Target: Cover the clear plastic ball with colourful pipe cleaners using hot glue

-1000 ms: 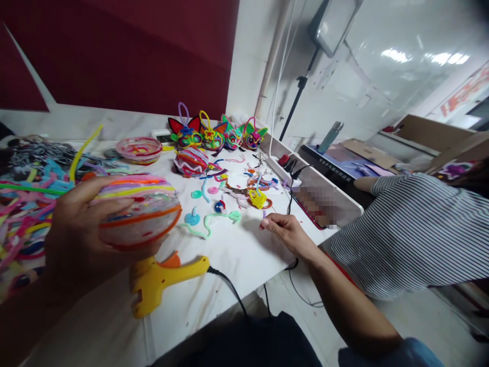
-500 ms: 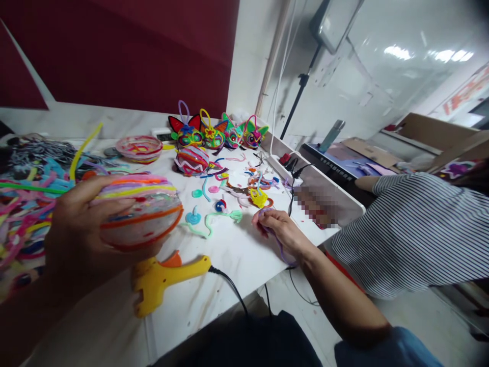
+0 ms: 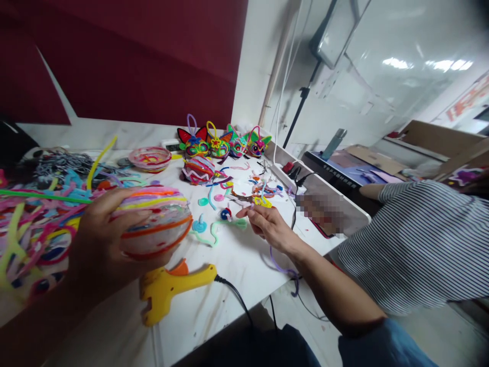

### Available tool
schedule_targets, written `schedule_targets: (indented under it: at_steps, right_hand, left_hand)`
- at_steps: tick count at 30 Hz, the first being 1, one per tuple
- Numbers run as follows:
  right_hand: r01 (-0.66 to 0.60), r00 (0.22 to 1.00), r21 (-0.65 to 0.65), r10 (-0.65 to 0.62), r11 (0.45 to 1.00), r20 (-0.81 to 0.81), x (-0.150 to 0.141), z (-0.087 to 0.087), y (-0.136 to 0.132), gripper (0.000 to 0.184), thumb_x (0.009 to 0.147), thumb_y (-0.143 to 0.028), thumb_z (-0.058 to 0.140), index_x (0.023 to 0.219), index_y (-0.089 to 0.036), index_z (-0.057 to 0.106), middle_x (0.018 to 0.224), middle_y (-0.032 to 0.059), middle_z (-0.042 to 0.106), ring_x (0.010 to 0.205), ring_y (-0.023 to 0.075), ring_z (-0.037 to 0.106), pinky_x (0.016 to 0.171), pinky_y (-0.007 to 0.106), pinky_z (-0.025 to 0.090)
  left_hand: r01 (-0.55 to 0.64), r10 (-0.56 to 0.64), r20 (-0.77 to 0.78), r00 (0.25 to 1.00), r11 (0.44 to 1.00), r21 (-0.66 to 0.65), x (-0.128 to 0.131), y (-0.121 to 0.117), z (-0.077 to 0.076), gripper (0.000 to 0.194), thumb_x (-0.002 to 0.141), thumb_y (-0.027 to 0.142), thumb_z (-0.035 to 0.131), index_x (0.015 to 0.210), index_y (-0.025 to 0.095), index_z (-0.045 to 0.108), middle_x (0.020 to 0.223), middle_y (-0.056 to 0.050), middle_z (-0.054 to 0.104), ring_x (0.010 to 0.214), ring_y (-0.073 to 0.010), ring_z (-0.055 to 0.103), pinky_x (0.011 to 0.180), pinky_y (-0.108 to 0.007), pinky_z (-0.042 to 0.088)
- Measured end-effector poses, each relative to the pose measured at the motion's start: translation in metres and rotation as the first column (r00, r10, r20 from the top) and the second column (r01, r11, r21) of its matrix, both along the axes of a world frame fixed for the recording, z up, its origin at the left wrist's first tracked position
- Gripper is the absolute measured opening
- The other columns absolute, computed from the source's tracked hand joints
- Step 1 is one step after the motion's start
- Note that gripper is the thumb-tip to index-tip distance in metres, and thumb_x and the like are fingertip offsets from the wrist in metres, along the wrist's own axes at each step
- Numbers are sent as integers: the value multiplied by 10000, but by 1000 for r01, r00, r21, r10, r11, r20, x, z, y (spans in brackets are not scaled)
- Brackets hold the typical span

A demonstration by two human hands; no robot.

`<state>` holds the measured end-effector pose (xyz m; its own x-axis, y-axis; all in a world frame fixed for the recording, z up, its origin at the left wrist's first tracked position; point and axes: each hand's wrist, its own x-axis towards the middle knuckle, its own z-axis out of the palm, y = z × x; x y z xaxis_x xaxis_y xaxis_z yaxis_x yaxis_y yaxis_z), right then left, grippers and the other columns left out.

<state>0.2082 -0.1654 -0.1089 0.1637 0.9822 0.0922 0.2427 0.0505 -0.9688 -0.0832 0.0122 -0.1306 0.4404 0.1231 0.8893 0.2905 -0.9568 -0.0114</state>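
My left hand point(image 3: 101, 232) is closed round a rounded, translucent shell banded with orange, yellow and purple pipe cleaners point(image 3: 156, 227), held above the table. Over the table, my right hand point(image 3: 267, 224) has its index finger stretched toward small pieces and the scissors point(image 3: 240, 197), other fingers curled. A purple pipe cleaner point(image 3: 280, 266) trails from under this hand over the table edge; its upper end is hidden by the hand. Close to the fingertips lie a blue-and-red coil point(image 3: 226, 214), a light-blue coil point(image 3: 199, 224) and a mint-green pipe cleaner point(image 3: 212, 239).
A yellow glue gun point(image 3: 171, 288) lies in front, its cord running off the edge. Pipe cleaners point(image 3: 34, 224) are heaped at left. Several cat-face ornaments point(image 3: 219, 145) line the back, near a striped bowl point(image 3: 151, 159). A person in a striped shirt point(image 3: 416, 239) is at right.
My right hand has moved left and forward, its index finger stretching toward the small pieces. The purple pipe cleaner now hangs lower behind it. My left hand keeps hold of the shell.
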Motion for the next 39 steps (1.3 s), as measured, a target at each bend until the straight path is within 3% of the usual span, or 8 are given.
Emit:
schedule_targets:
  at_steps: [8,13,17,23,29,33,36,39]
  right_hand:
    - [-121,988,19,119,992,100,-7,6,14,464,976,-636,653,1053,-179,678,708,-5,696,609,126,492,634,277,397]
    - [-89,996,84,91,992,-20,-11,4,33,489,902,-681,731,941,-212,598,697,-2,702,600,124,522,611,266,415]
    - [-98,983,80,110,992,-150,-16,9,39,557,791,-720,815,937,-198,685,835,39,731,651,143,603,612,289,482]
    - [-186,955,45,192,981,-226,-25,25,37,538,809,-673,828,915,-150,769,741,-18,587,542,67,393,499,243,314]
    - [-225,955,31,226,974,-192,-36,34,43,584,814,-740,784,851,-163,701,578,-87,448,483,65,292,458,232,191]
    - [-262,959,90,269,961,-87,-41,36,46,560,886,-749,707,919,-195,636,622,-48,607,512,95,455,504,232,345]
    - [-324,930,109,337,940,-145,-42,39,46,542,896,-695,747,1108,-224,581,788,7,759,646,144,668,609,253,482]
    - [-362,903,103,376,927,-208,-43,44,45,517,877,-634,808,1125,-233,596,917,48,808,791,182,770,691,276,557]
  left_hand:
    - [-14,14,4,1000,999,47,0,-2,1,533,725,572,811,1103,256,607,1246,-193,664,1088,-515,716,843,-730,631]
    - [4,-4,7,1000,1000,-9,0,-8,-1,548,697,477,844,1140,289,581,1312,-172,636,1190,-503,690,959,-742,607]
    - [4,-3,11,1000,999,-32,-1,-13,-4,611,691,389,869,1223,320,575,1381,-140,630,1302,-433,658,1082,-672,574]
    - [15,-15,-1,1000,1000,-19,-3,-16,-3,599,734,394,865,1241,302,561,1398,-160,619,1326,-405,640,1114,-646,554]
    - [33,-33,-6,999,999,-18,-2,-18,-3,567,773,398,853,1247,299,560,1434,-159,596,1367,-387,619,1144,-625,534]
    - [39,-39,1,999,999,22,-2,-17,-4,624,747,418,875,1270,297,556,1409,-161,618,1349,-383,630,1140,-630,537]
    - [38,-38,3,999,999,26,-2,-17,-4,730,689,420,920,1306,316,544,1421,-159,619,1332,-395,641,1129,-647,546]
    - [36,-36,7,999,999,17,-2,-17,-5,756,682,429,922,1326,343,535,1438,-140,612,1337,-390,640,1125,-642,554]
